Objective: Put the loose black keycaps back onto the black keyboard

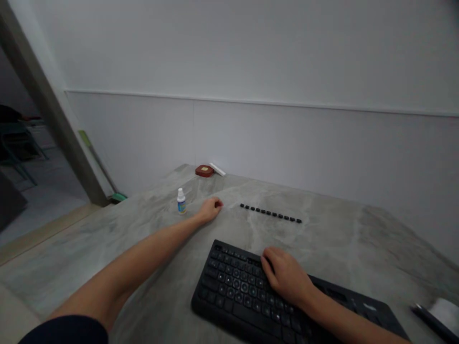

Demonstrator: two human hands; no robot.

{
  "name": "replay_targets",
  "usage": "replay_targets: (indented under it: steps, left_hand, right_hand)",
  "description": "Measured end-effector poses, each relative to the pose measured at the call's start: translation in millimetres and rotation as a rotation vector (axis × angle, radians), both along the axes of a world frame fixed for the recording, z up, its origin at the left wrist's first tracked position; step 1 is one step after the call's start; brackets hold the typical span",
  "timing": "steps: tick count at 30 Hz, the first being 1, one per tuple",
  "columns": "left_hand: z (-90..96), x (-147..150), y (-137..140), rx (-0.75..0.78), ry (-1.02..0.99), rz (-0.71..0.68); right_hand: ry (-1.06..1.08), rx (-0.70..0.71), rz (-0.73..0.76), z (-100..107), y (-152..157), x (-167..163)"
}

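Observation:
A black keyboard (229, 286) lies at an angle on the marbled table, and several of its keys look bare, with pale round centres showing. My right hand (285, 274) is closed over the keyboard's far edge, thumb on top and the other fingers mostly hidden. Farther out, my left hand (211, 209) is held low at the table with its fingers curled into a pinch; anything between them is too small to make out. To its right runs a neat row of small black keycaps (268, 213). Left of that hand stands a white bottle (181, 201) with a blue and yellow label.
At the table's back corner sit a reddish-brown box (204, 171) and a thin white object (217, 169) leaning by it. A dark pen-like tool (432, 321) and a white item (446, 310) lie at the right edge. A pale wall (287, 148) borders the table's far side.

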State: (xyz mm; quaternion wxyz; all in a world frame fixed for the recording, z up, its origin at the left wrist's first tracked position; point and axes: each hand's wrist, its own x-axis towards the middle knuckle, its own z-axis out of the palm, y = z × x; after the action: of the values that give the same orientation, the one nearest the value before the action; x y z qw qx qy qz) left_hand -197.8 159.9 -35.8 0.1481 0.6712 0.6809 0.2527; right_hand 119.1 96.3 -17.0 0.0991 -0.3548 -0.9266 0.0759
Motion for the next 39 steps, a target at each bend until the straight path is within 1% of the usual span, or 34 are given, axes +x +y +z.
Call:
replay_targets:
  steps: [1, 3, 5, 7, 9, 13, 18, 21, 24, 26, 27, 29, 31, 34, 35, 37, 39]
  left_hand:
    - [-0.1, 2, 13, 0.014, -0.007, 0.028]
    - [0.3, 10, 39, 0.029, -0.026, 0.042]
    - [0.1, 21, 58, 0.038, -0.047, 0.015]
    - [-1.6, 31, 69, 0.06, -0.063, -0.021]
    - [-4.2, 39, 72, 0.097, -0.07, -0.046]
    - [-7.5, 45, 66, 0.149, -0.056, -0.11]
    - [-4.2, 47, 60, 0.154, -0.048, -0.175]
    - [-1.2, 48, 61, 0.132, -0.064, -0.155]
    - [6.0, 47, 59, 0.095, -0.088, -0.081]
    - [14.7, 48, 48, 0.058, -0.108, -0.054]
    - [19.8, 50, 38, 0.039, -0.117, -0.061]
    - [29.5, 57, 10, 0.011, -0.128, -0.11]
    - [35.3, 68, -28, 0.015, -0.127, -0.166]
    - [32.9, 86, -82, 0.074, -0.135, -0.311]
    - [30.2, 90, -95, 0.08, -0.137, -0.328]
    - [25.0, 96, -110, 0.066, -0.114, -0.372]
    - [22.5, 99, -112, 0.05, -0.122, -0.388]
  right_hand:
    - [0.006, -0.006, -0.004, 0, 0, -1]
    - [0.02, -0.018, -0.006, 2, -1, -1]
    - [0.032, -0.03, -0.01, 3, -1, -1]
    - [0.044, -0.043, -0.018, 3, 0, 0]
    - [0.061, -0.071, -0.025, 2, 2, 1]
    - [0.122, -0.193, -0.042, 1, 8, 4]
    - [0.189, -0.291, -0.007, 7, 14, 9]
    - [0.222, -0.305, -0.003, 10, 16, 12]
    - [0.249, -0.323, -0.011, 10, 17, 14]
    - [0.256, -0.336, -0.018, 9, 18, 15]
    - [0.26, -0.337, -0.018, 9, 18, 15]
    - [0.275, -0.333, -0.011, 8, 19, 14]
    - [0.303, -0.316, -0.002, 9, 18, 14]
    - [0.359, -0.277, 0.043, 11, 13, 14]
    - [0.372, -0.261, 0.067, 13, 11, 14]
    - [0.372, -0.235, 0.123, 16, 7, 15]
    - [0.344, -0.216, 0.173, 20, 4, 16]
